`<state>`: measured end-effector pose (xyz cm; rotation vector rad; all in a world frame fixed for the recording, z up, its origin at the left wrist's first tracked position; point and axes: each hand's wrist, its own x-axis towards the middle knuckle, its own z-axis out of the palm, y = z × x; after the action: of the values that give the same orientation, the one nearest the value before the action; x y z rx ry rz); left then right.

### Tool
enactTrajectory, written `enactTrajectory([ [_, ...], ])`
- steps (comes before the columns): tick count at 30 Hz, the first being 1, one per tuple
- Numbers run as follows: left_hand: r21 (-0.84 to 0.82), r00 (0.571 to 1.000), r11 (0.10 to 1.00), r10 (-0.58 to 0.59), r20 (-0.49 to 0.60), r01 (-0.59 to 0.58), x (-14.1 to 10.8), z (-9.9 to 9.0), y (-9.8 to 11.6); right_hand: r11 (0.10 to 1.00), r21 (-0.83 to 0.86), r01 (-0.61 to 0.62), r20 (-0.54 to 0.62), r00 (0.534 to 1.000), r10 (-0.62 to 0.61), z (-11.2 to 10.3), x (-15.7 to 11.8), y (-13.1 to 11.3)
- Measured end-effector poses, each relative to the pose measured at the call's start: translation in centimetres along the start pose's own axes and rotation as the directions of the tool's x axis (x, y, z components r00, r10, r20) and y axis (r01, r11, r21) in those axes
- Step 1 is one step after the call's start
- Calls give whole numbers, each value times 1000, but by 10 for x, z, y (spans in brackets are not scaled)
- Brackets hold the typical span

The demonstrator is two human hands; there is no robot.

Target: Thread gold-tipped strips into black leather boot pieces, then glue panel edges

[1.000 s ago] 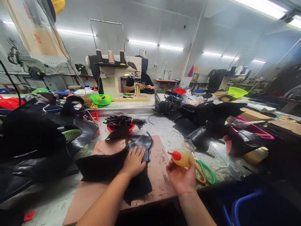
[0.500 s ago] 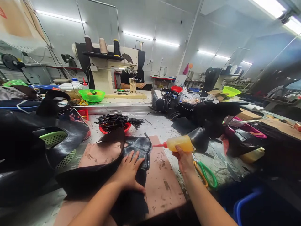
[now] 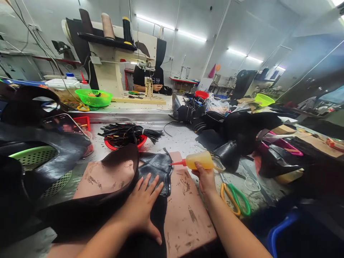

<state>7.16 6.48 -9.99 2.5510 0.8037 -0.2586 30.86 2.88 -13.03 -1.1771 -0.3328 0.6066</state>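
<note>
Spread flat, my left hand (image 3: 143, 200) presses on a black leather piece (image 3: 154, 165) with a zip along its right edge. The leather lies on a pinkish board (image 3: 188, 211) marked with dark glue smears. My right hand (image 3: 205, 179) grips a squeeze glue bottle (image 3: 200, 160) of yellowish liquid, tipped on its side. Its red nozzle points left and reaches the zip edge of the leather; whether the tip touches I cannot tell. To the right of my right hand lie scissors (image 3: 236, 200) with one orange and one green handle.
Behind the board stands a red bowl (image 3: 110, 143) with a bundle of black strips (image 3: 129, 132). Black leather pieces (image 3: 239, 132) are heaped at right, a green perforated basket (image 3: 33, 156) at left. Across the bench are a green basket (image 3: 94, 98), a sewing machine (image 3: 107, 77) and another person (image 3: 147, 80).
The bottle has moved slightly left, bringing its nozzle tip to the zip edge. My left hand stays on the leather. The camera view has shifted and tilted a little.
</note>
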Motion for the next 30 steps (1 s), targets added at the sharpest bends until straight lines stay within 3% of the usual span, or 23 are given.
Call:
enactTrajectory([
  [11,9,1000,1000,-10,9,9,2,4,-2,999,-28,23,-16,1000,-24,-2,4,8],
  [17,8,998,999,32,-49,-32,3,12,-8,998,-49,36,-2,999,-36,-1,1,7],
  [24,46,1000,999,13,18,-13,2,4,-2,995,-89,41,41,998,-37,-2,-7,4],
  [30,89,1000,996,24,-11,-23,-1,1,1,992,-125,30,68,997,-22,0,-10,1],
])
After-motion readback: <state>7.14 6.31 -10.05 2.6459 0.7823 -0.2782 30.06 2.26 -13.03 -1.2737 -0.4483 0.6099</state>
